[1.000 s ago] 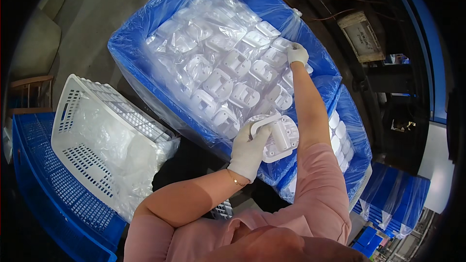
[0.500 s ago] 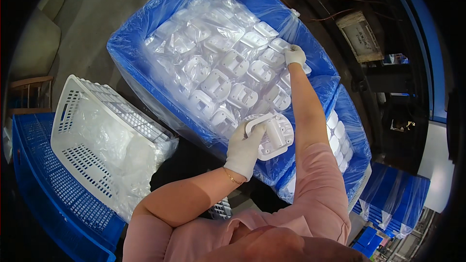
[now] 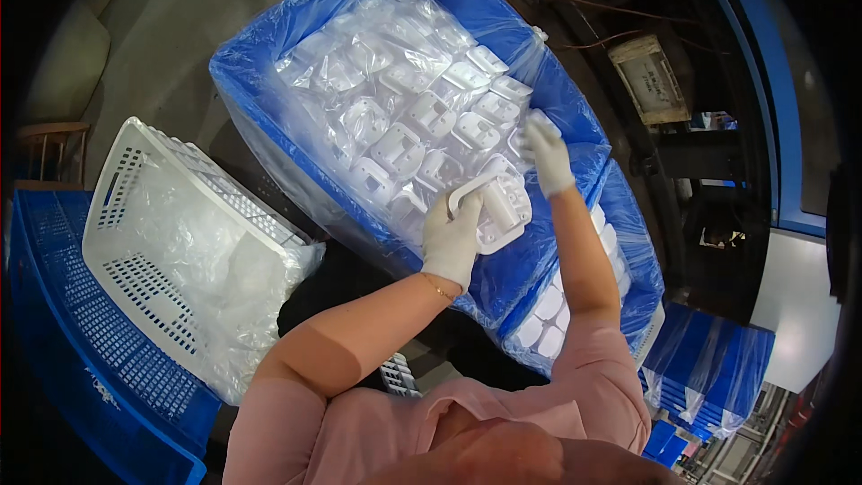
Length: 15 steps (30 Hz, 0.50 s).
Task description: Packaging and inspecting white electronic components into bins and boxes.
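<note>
My gloved left hand (image 3: 452, 238) is closed around the edge of a white molded plastic housing (image 3: 505, 211), thumb on top, and holds it above the near side of a large blue bin (image 3: 503, 13). The housing has a rounded outline and a raised cylindrical section across its face. My gloved right hand (image 3: 545, 148) hangs over the bin's right side, close to the white plastic parts (image 3: 430, 114) that fill it in rows; it is blurred, and I cannot tell whether its fingers grip one. Clear plastic film (image 3: 305, 189) lines the bin and drapes over its side. Just beside it, under my right forearm, a second blue bin (image 3: 633, 251) holds more white pieces (image 3: 549, 301). At my left, a white perforated basket (image 3: 109, 247) contains crumpled clear plastic (image 3: 242, 305).
</note>
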Available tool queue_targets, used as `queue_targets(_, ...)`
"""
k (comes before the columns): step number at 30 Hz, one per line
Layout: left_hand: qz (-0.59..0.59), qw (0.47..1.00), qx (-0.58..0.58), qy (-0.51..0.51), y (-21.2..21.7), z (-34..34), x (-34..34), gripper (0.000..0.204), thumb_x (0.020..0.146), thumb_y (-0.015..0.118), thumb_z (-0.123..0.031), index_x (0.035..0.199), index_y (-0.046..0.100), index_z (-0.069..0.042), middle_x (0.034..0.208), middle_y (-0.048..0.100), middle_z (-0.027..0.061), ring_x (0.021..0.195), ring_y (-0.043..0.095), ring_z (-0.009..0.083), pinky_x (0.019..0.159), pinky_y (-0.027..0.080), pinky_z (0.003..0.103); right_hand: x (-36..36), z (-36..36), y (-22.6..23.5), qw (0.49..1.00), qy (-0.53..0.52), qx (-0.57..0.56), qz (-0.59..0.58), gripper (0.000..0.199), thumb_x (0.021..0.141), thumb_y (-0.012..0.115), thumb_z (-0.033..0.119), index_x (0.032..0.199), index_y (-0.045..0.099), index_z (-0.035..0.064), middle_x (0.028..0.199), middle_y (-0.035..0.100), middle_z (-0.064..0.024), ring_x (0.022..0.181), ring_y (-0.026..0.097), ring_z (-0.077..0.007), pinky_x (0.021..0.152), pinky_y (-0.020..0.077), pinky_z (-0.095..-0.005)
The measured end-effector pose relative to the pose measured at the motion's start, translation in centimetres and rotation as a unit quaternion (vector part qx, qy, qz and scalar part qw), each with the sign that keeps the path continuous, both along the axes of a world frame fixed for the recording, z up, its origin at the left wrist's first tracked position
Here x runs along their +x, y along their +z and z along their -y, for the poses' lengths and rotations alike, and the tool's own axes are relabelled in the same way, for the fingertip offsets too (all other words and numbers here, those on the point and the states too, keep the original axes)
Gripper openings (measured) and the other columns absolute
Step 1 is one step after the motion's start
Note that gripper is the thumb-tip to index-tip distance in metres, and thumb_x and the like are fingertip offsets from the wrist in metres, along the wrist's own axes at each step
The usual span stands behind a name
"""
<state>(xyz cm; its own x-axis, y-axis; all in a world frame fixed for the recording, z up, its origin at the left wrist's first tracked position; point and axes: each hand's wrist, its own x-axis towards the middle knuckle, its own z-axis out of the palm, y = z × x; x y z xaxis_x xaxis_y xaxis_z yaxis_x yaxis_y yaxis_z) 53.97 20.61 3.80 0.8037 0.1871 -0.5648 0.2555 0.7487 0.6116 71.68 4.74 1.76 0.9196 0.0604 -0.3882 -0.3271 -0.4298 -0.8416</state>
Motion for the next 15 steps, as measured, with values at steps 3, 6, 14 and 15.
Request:
queue_targets(3,0.035,0.998,-0.033,0.031,0.3,0.0,0.3,0.031,0.092,0.058,-0.021,0.115,0.057,-0.001,0.104,0.061,0.0073,0.094,0.058,0.0129,0.082,0.047,0.027,-7.8,0.0,4.5,0.965,0.258,-0.034,-0.008,0.046,0.094,0.048,0.037,0.125,0.053,0.0033,0.109,0.062,-0.0086,0.093,0.060,-0.0183,0.073,0.0511,-0.0341)
queue_targets(6,0.035,0.994,-0.105,0.007,1.0,-0.4,0.0,0.034,0.092,0.055,-0.021,0.119,0.053,0.000,0.109,0.059,0.0091,0.098,0.057,0.0147,0.086,0.046,0.028,-13.2,-0.8,6.1,0.938,0.071,0.232,-0.248,0.055,0.097,0.040,0.043,0.138,0.039,0.0055,0.133,0.050,-0.0125,0.116,0.054,-0.0269,0.092,0.0477,-0.0452)
queue_targets(14,0.366,0.741,0.548,-0.131,4.0,-3.4,-0.5,0.034,0.093,0.047,-0.025,0.121,0.049,-0.006,0.111,0.056,0.0097,0.104,0.055,0.0214,0.089,0.046,0.033,-17.4,-1.0,9.5,0.922,-0.072,0.378,-0.046,0.063,0.096,0.037,0.051,0.140,0.035,0.0048,0.131,0.050,-0.0075,0.115,0.051,-0.0221,0.095,0.0425,-0.0404)
queue_targets(15,0.387,0.642,0.656,-0.089,3.8,-3.5,-0.3,0.034,0.089,0.052,-0.022,0.121,0.050,-0.010,0.110,0.055,0.0106,0.104,0.055,0.0235,0.087,0.047,0.035,-17.7,-1.3,10.0,0.948,-0.055,0.312,-0.029,0.062,0.096,0.040,0.049,0.140,0.035,0.0052,0.129,0.050,-0.0061,0.111,0.052,-0.0198,0.092,0.0426,-0.0379)
